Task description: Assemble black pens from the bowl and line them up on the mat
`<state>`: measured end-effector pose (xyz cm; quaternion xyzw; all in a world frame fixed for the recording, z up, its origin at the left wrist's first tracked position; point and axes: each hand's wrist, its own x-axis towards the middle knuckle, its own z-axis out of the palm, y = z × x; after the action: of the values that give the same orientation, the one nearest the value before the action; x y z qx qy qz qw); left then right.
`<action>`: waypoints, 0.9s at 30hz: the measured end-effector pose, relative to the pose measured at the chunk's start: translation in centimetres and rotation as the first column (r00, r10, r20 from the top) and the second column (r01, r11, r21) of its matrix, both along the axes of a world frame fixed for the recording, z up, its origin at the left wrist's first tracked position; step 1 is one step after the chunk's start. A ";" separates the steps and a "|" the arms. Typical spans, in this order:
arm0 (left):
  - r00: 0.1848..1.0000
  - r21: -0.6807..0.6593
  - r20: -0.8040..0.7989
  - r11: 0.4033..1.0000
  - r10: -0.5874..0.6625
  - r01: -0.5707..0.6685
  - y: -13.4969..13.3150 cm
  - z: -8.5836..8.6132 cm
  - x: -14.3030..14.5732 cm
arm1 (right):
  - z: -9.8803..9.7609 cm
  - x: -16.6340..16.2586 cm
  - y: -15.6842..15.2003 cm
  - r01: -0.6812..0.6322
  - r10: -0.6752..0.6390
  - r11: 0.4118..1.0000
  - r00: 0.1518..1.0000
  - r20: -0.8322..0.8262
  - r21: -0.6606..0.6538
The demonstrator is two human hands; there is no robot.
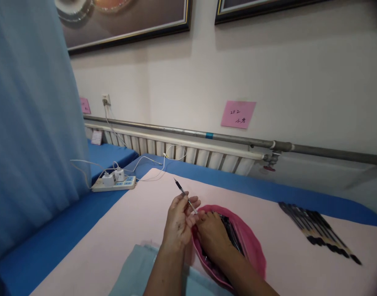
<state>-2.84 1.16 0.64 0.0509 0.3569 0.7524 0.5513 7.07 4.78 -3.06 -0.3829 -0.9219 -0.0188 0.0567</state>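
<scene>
My left hand (pixel 179 220) is turned partly palm up, its fingers curled around a pen (pixel 179 185) with a clear barrel and black grip. The bare pen tip points up and away to the left. At the pen's lower, whitish end is my right hand (pixel 215 234), back upward and fingers bent, over a pink basket (pixel 259 250). Whatever its fingertips pinch is hidden beneath the hand. Inside the basket are dark pen parts (pixel 231 232) and clear plastic, partly covered by my right hand and forearm.
Several black-capped pens (pixel 318 226) lie in a row at right on the pink sheet (pixel 139 209). A power strip (pixel 114 187) with chargers and white cables is at left, beside a blue curtain (pixel 34 115). A radiator (pixel 188 154) and pipe run along the wall.
</scene>
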 end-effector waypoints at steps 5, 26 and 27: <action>0.997 -0.016 -0.052 0.998 -0.061 0.060 0.0 0.0 0.3 | -0.6 -0.4 0.5 -0.005 0.000 0.999 0.996 -0.093 -0.051; 0.617 -0.125 -0.282 0.666 -0.735 0.736 -1.6 -1.5 6.1 | 2.4 13.2 -0.1 -0.270 -0.683 0.719 -0.099 -0.724 -0.641; 0.606 -0.141 -0.293 0.660 -0.740 0.738 -1.6 -1.5 6.3 | 2.4 13.3 -0.1 -0.290 -0.679 0.719 -0.101 -0.727 -0.631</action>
<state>3.43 -0.46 -0.90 0.3152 0.3917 0.4375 0.7455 20.33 4.71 -0.62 -0.4091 -0.4366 0.5654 0.5678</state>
